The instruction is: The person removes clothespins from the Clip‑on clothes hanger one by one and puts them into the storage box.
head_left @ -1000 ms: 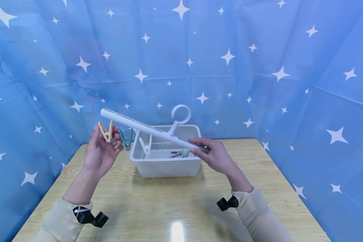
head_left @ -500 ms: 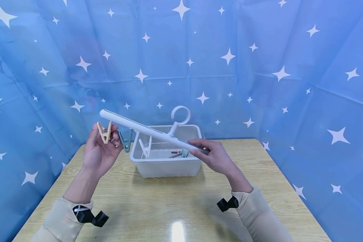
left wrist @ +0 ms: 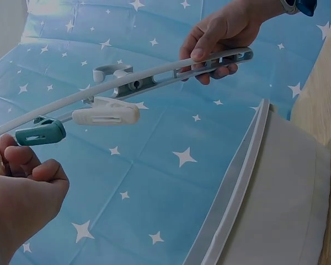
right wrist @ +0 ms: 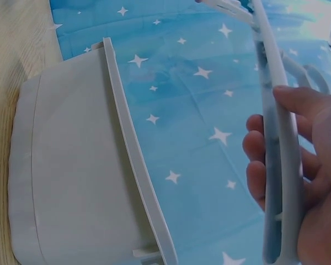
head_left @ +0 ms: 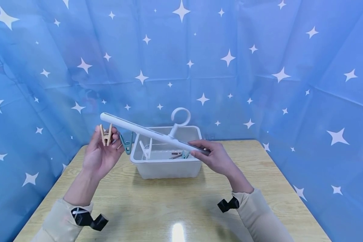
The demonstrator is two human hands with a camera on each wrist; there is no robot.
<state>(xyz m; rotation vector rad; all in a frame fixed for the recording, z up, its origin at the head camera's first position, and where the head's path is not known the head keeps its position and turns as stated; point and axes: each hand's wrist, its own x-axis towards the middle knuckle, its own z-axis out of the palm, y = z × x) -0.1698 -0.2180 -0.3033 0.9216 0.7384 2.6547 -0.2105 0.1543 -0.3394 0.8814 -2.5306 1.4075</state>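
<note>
My right hand (head_left: 210, 153) grips one end of a white plastic clothes hanger (head_left: 139, 129), which slants up to the left with its round hook on top. Near the raised end, my left hand (head_left: 101, 154) pinches a beige clothespin (head_left: 106, 135) between thumb and fingers, just under the bar. A teal clothespin (left wrist: 41, 133) and a white clothespin (left wrist: 106, 114) hang from the hanger farther along, as the left wrist view shows. Only a sliver of the beige one appears there, at the left edge. In the right wrist view, fingers wrap the hanger's end (right wrist: 289, 165).
Behind and below the hanger, a white plastic bin (head_left: 169, 168) stands on the wooden table (head_left: 157, 208). Small items, including a teal clip (head_left: 185, 154), lie inside it. A blue star-patterned curtain (head_left: 245, 84) encloses the back and sides.
The beige clothespin has turned slightly in my left hand, and its upper ends look closer together. The hanger and right hand have held almost the same place; the whole head view shifts slightly down.
</note>
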